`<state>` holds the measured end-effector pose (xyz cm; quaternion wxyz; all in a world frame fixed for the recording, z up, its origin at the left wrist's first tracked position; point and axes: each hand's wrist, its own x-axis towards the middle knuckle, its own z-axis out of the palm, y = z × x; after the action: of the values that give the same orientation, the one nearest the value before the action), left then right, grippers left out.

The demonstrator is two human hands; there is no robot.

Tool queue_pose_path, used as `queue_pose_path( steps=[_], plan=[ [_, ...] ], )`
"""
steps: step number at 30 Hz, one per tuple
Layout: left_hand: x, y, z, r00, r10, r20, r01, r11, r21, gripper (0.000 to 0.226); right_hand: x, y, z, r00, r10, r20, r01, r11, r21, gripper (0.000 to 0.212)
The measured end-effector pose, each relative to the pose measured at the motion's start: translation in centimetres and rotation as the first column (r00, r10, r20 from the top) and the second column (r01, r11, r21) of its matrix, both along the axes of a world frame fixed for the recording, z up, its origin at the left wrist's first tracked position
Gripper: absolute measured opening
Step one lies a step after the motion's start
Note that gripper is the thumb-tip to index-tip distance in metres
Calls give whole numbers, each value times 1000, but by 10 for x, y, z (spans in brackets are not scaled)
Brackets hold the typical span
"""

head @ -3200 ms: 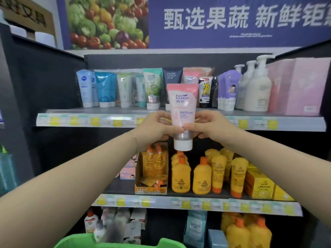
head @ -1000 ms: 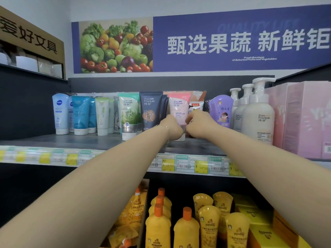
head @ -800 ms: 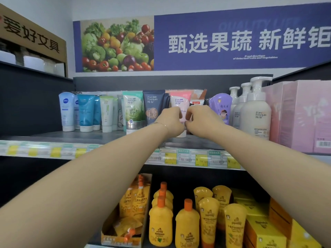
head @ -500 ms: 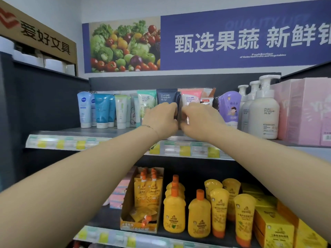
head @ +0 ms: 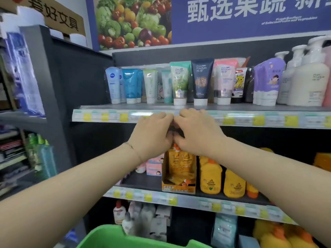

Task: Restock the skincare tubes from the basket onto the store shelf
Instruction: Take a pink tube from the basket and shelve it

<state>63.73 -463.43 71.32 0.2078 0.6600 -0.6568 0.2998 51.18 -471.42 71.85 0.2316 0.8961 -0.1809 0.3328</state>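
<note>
Left hand (head: pixel 154 135) and right hand (head: pixel 197 135) are loose and empty. Pink tube (head: pixel 223 83) looks light, squishy; grab its middle.

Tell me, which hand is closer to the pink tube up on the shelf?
Right. The right hand is below the pink tube and slightly to its left. The left hand is at the same height but even farther left.
</note>
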Motion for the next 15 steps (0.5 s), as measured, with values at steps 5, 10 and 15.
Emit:
queue_pose_path(
  steps=[5, 10, 15],
  plan=[
    [25, 19, -40, 996, 67, 63, -72, 994, 77, 12, 16, 19, -44, 999, 5, -46, 0, 995, 98, 20],
    [45, 35, -79, 999, 29, 33, -34, 984, 173, 27, 28, 33, -88, 986, -82, -143, 103, 985, 142, 18],
    [58, 47, -125, 998, -54, -38, 61, 968, 244, 27, 32, 47, -135, 980, -94, -175, 135, 960, 243, 17]
  ],
)
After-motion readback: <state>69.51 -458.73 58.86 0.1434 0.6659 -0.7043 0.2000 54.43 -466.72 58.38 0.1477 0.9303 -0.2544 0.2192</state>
